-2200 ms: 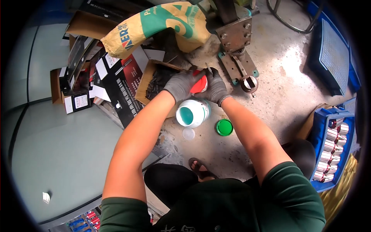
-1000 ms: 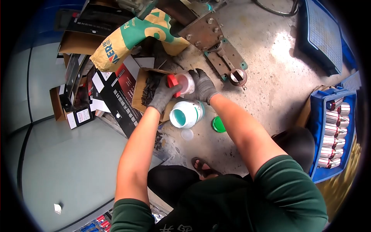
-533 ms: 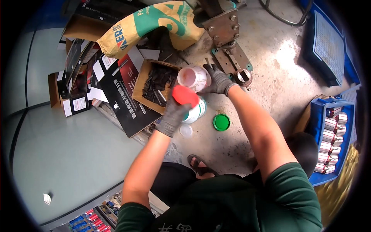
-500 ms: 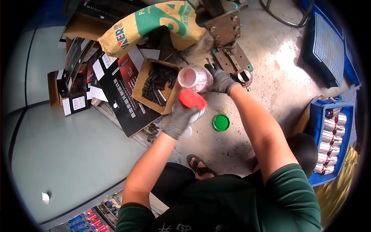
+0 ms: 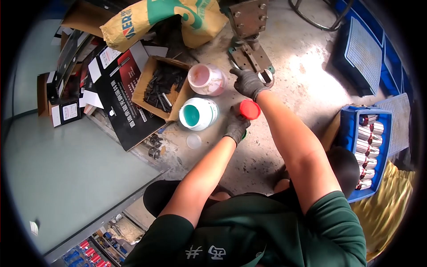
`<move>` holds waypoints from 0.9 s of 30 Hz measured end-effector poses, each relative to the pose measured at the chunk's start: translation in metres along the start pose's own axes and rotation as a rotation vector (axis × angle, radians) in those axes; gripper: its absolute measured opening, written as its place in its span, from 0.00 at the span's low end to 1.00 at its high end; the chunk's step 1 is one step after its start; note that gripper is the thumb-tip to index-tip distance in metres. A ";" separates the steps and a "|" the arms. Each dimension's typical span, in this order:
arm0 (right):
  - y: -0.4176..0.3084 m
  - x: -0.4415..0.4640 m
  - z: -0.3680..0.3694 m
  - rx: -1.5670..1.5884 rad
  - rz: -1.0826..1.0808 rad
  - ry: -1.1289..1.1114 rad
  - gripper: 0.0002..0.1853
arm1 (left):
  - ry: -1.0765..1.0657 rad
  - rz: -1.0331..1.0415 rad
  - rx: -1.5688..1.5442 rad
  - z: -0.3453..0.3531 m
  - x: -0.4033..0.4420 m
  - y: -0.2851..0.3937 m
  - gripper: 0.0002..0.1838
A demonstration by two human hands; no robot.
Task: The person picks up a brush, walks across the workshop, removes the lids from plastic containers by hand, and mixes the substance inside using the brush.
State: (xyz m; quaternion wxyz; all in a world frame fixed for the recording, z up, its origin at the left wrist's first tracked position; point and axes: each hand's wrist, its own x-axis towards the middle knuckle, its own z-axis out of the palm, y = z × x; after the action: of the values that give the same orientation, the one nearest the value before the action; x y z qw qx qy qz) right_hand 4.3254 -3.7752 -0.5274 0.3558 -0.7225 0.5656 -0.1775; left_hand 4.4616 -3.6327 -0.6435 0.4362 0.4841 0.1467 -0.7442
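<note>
Currently grips a red lid (image 5: 250,109) in the left hand (image 5: 235,123), fingers closed at its edge, above the floor (image 5: 262,164). Can't tell the right hand's (image 5: 249,83) hold, with fingers curled near the pink-stained jar (image 5: 216,81). Could tip that open jar with a careless knuckle, or jolt the uncapped white jar (image 5: 209,115), teal inside, by reaching low. Shows dark pieces (image 5: 167,82) in a cardboard box (image 5: 144,79), silvery cylinders (image 5: 368,147) in a blue crate (image 5: 384,147).

From the wearer's head we look forward and down, above and behind the left hand (image 5: 237,125)'s grip on the red lid (image 5: 250,109), wide enough for both arms (image 5: 296,144).
</note>
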 end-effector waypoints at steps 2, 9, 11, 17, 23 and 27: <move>0.009 -0.002 0.012 0.090 -0.040 0.079 0.33 | 0.238 -0.077 0.164 0.017 -0.033 0.011 0.34; -0.034 0.005 0.019 0.115 -0.013 0.144 0.63 | 0.007 0.528 1.627 0.085 -0.159 0.088 0.17; -0.048 0.012 0.030 0.059 -0.010 0.208 0.67 | -0.033 0.939 1.947 0.106 -0.177 0.134 0.14; -0.080 0.014 0.042 0.115 0.056 0.256 0.68 | -0.054 1.221 3.001 0.166 -0.176 0.247 0.16; -0.076 0.021 0.041 0.162 0.041 0.275 0.62 | -0.446 1.064 3.421 0.192 -0.138 0.261 0.14; -0.069 0.024 0.040 0.186 0.015 0.222 0.62 | -0.656 1.011 3.559 0.196 -0.125 0.261 0.14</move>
State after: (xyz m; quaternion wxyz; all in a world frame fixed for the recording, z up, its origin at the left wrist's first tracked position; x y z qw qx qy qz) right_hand 4.4066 -3.7778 -0.5084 0.3578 -0.6582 0.5880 -0.3050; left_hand 4.5704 -3.8452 -0.3883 0.3541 -0.1606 0.9129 -0.1244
